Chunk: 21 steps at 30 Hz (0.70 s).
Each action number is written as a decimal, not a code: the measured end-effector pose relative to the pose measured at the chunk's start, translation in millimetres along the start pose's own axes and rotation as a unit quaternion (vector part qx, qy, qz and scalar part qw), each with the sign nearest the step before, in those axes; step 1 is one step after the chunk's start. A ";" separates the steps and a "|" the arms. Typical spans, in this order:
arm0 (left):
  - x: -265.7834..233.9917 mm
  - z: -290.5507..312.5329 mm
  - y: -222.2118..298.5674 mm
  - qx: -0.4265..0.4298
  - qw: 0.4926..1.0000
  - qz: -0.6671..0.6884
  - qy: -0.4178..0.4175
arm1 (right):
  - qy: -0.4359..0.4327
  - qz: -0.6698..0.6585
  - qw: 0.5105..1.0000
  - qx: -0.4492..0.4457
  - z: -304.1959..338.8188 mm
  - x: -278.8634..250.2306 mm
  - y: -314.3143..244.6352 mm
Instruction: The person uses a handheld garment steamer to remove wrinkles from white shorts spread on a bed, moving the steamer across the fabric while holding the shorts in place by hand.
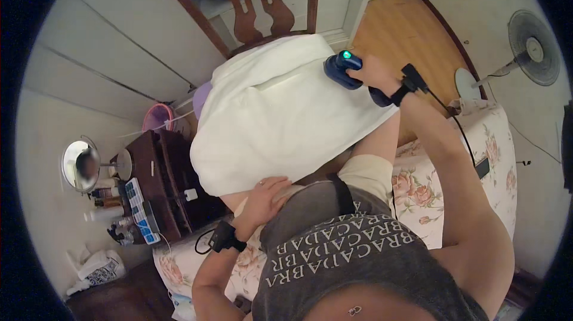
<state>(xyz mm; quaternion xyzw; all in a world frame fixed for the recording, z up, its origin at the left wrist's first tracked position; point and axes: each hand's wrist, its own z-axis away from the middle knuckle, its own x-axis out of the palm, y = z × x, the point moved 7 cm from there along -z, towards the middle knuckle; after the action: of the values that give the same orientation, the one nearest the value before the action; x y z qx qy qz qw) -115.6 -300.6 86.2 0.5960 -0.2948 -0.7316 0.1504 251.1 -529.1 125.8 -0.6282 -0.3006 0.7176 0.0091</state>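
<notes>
My right hand (377,75) grips a dark blue handheld appliance (342,73) with a lit green light on its top. The appliance is at the far right edge of a large white cloth (280,118); whether it touches the cloth is hard to tell. The cloth spreads from my thighs to a wooden chair (262,5) in front of me, with a long crease across its far part. My left hand (265,201) lies flat at my lap beside the cloth's near edge, fingers stretched out and holding nothing. Each wrist wears a black strap with a small device.
I sit on a bed with a floral sheet (430,196). At left, a dark cabinet (161,172) bears a power strip (142,210), bottles and a round mirror (82,166); a pink bin (158,117) stands behind. A fan (533,49) stands at far right. A cable hangs from my right wrist.
</notes>
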 end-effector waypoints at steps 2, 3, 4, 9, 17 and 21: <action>25.4 12.1 -17.3 -0.186 0.915 0.359 -0.003 | -0.037 0.013 0.998 -0.044 12.9 -5.1 -23.5; 35.7 8.5 -22.0 -0.192 0.913 0.360 0.002 | -0.062 0.030 0.994 -0.080 20.0 -3.9 -36.5; 51.5 5.8 -32.8 -0.251 0.874 0.415 -0.018 | -0.119 0.039 0.988 -0.093 23.4 14.4 -37.7; 103.9 9.9 -49.9 -0.411 0.489 0.764 0.090 | -0.200 0.106 0.956 -0.184 60.5 74.8 -101.5; 110.9 0.7 -70.8 -0.404 0.444 0.781 0.173 | -0.159 0.096 0.963 -0.196 36.9 143.3 -212.2; 109.2 10.3 -66.2 -0.393 0.438 0.788 0.181 | -0.085 0.097 0.979 -0.161 -0.3 123.6 -162.9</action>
<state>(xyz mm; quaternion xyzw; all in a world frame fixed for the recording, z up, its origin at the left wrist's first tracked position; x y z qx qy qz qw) -143.5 -308.7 -38.6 0.1018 -0.2842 -0.2098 0.9300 166.0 -347.2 87.2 -0.5847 -0.3491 0.7079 -0.1875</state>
